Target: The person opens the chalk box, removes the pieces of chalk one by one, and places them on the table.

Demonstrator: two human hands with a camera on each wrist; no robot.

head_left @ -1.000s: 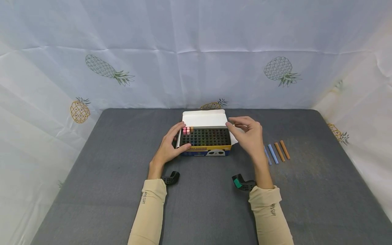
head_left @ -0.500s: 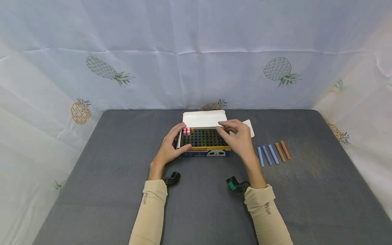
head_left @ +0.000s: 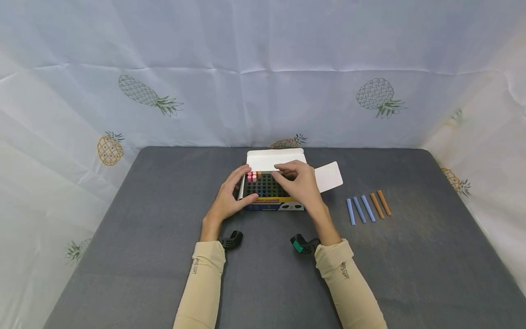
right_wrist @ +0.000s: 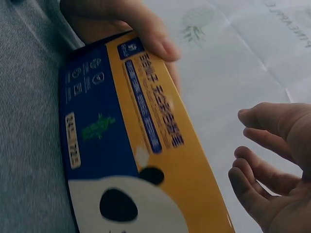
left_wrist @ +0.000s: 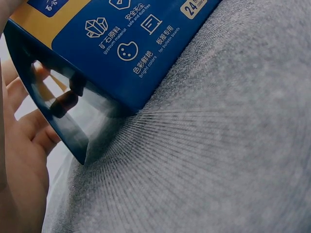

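Note:
In the head view, an opened chalk box [head_left: 269,201] with a panda front and a black holed insert stands on the table. My left hand [head_left: 226,196] grips its left end, thumb at the front edge and fingers towards the back. Several pink chalks [head_left: 251,176] and one orange chalk [head_left: 259,174] stand in the insert's back left holes. Over the right half of the insert is my right hand [head_left: 299,183], thumb and fingertips apart. The right wrist view shows no chalk between these fingers [right_wrist: 286,116].
Three blue chalks [head_left: 359,209] and two orange chalks [head_left: 380,204] lie on the grey table [head_left: 263,283], right of the box. The box's white lid [head_left: 271,159] is folded back, and a white side flap [head_left: 328,176] sticks out right. A pineapple-print curtain [head_left: 255,91] hangs behind.
My right hand has moved left from beside the box's right end to over the insert, uncovering the side flap and a blue chalk. My left hand has kept its grip on the box.

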